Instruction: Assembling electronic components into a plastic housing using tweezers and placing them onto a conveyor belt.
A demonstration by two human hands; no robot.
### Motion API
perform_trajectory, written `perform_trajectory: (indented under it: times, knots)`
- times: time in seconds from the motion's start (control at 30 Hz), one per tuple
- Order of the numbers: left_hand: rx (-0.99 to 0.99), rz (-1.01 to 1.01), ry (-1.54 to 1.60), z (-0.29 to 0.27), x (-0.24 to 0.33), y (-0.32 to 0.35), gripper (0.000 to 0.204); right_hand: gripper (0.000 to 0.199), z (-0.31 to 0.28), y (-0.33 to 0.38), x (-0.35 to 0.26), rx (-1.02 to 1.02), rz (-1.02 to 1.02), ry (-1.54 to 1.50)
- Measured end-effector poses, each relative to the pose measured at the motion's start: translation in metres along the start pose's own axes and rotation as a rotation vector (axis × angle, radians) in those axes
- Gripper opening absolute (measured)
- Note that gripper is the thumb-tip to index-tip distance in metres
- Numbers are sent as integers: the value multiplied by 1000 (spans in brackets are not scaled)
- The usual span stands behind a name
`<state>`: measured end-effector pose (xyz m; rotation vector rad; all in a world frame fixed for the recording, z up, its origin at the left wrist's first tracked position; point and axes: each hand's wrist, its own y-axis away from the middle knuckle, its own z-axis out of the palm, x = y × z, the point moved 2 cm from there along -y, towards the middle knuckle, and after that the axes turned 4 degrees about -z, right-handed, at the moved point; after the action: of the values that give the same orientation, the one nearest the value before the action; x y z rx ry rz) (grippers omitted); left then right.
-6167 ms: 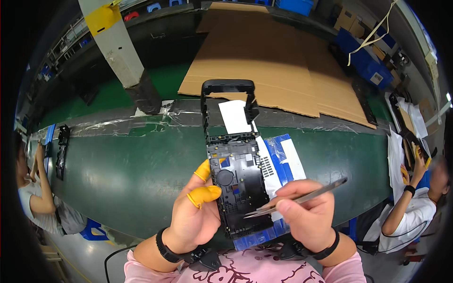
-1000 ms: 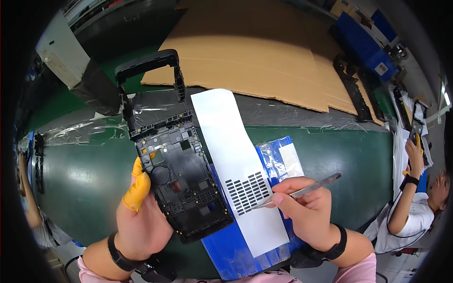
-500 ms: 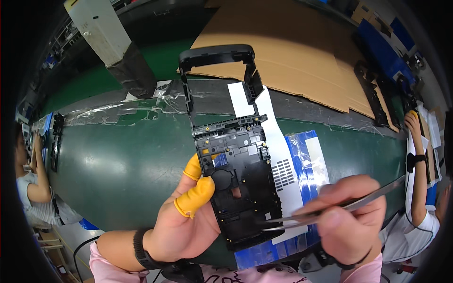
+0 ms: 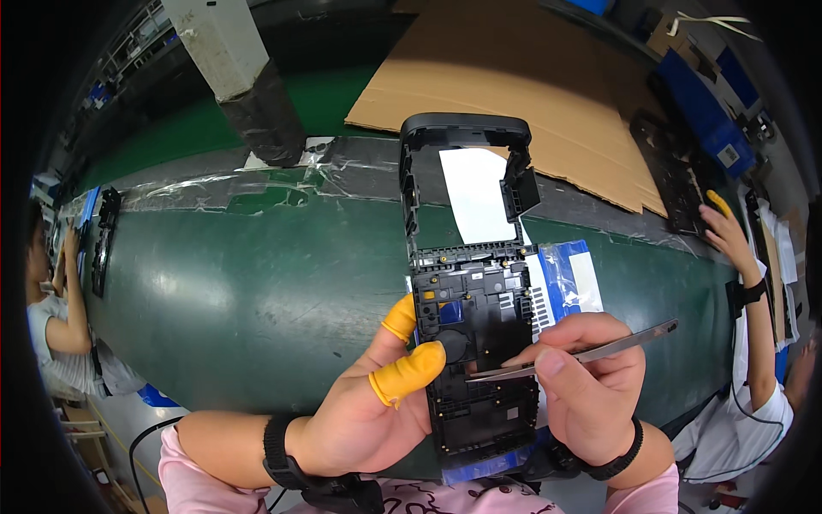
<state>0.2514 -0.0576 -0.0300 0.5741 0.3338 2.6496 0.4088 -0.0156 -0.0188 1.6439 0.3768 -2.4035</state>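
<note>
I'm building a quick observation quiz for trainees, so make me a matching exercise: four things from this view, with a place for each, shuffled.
Things
1. Tweezers
2. Black frame
3. Cardboard
4. Yellow finger covers

Places
A. Worn on the left hand
B. Held in the right hand
C. Gripped by the left hand
D. Lying flat, beyond the hands

Pairs: 1-B, 2-C, 3-D, 4-A

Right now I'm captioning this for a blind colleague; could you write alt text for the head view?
A person's left hand, thumb in a yellow finger cover, holds a black plastic housing above a green table while the right hand holds metal tweezers over it. Behind lie a white sheet and brown cardboard.
</note>
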Motion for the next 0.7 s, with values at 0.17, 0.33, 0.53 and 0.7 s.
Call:
perform_trajectory:
  times: [0.17, 0.33, 0.53, 0.7]
  knots:
    - [-6, 7, -4, -1, 1, 1, 47, 18, -1, -1, 2, -22, 45, 19]
    - [-7, 13, 21, -1, -1, 1, 49, 18, -2, -2, 2, -16, 50, 16]
    - [-2, 12, 28, -1, -1, 0, 50, 16, 1, -3, 0, -2, 87, 112]
    - [13, 16, 30, -1, -1, 1, 49, 15, 1, -4, 1, 7, 86, 121]
